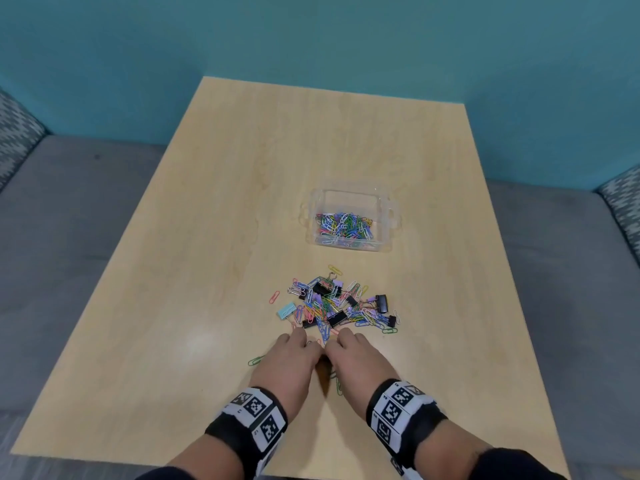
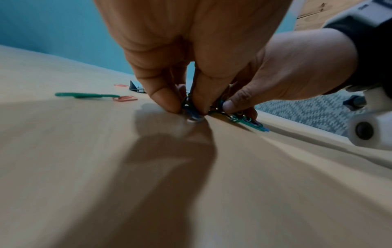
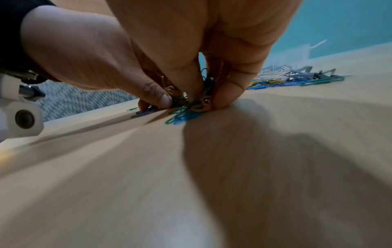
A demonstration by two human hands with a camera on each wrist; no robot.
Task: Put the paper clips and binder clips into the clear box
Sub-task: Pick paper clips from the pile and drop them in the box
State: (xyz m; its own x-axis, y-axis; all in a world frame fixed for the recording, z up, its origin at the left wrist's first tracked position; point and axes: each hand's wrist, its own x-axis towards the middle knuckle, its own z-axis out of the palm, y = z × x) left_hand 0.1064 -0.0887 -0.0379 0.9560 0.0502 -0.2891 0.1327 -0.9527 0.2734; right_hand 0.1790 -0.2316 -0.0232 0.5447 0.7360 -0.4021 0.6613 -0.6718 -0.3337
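Note:
A clear box (image 1: 387, 220) stands mid-table with several coloured paper clips (image 1: 343, 226) in it. Nearer me lies a pile of paper clips (image 1: 363, 315) mixed with black binder clips (image 1: 381, 302) and a light blue binder clip (image 1: 286, 310). Both hands meet at the pile's near edge. My left hand (image 1: 308, 342) curls its fingers down on a small bunch of clips (image 2: 192, 111) on the table. My right hand (image 1: 334, 341) pinches a bunch of green, blue and pink clips (image 3: 188, 112) right beside it. The backs of the hands hide these clips in the head view.
A stray green paper clip (image 1: 256, 360) lies left of my left hand, and a few more green clips (image 1: 337, 386) lie between my wrists. The wooden table (image 1: 207, 237) stands against a teal wall, with grey upholstered seating on both sides.

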